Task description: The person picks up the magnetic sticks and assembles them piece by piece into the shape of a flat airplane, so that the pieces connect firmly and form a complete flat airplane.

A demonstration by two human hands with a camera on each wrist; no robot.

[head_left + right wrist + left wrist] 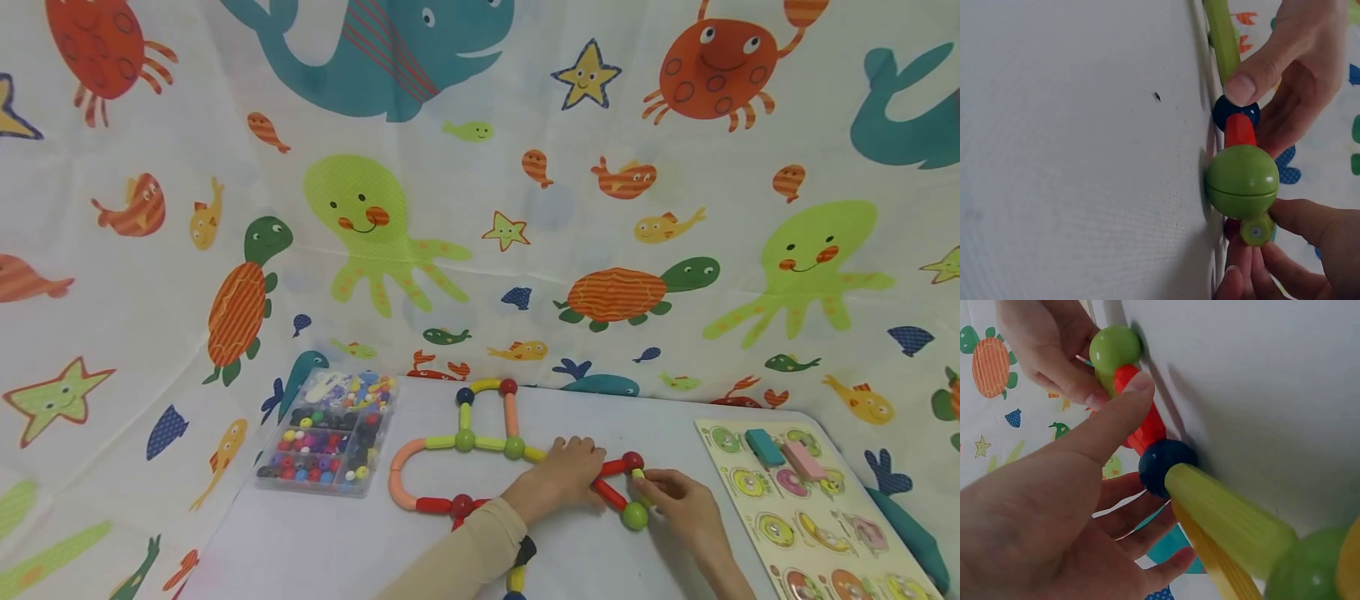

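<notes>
The left hand [558,483] perhaps hides a blue ball [1163,465] from overhead.

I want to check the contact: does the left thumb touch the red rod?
Touching. The left wrist view shows the left hand pressing its thumb tip on the red rod near the green ball.

Both arms reach in from the near edge, forearms angled toward each other, hands close together but not touching. Left hand [564,481] lies knuckles up, palm down, wrist low, forearm in a tan sleeve with a dark band at the wrist. Left wrist view: thumb stretched forward and straight, its tip pressing down, the other fingers loosely bent beneath. Right hand [686,500] sits just to the right, bare forearm, back of hand up, fingers curled inward. Right wrist view: right thumb and fingertips [1300,215] pinched together at the tips. Right palm hidden; cannot tell more of it.
</notes>
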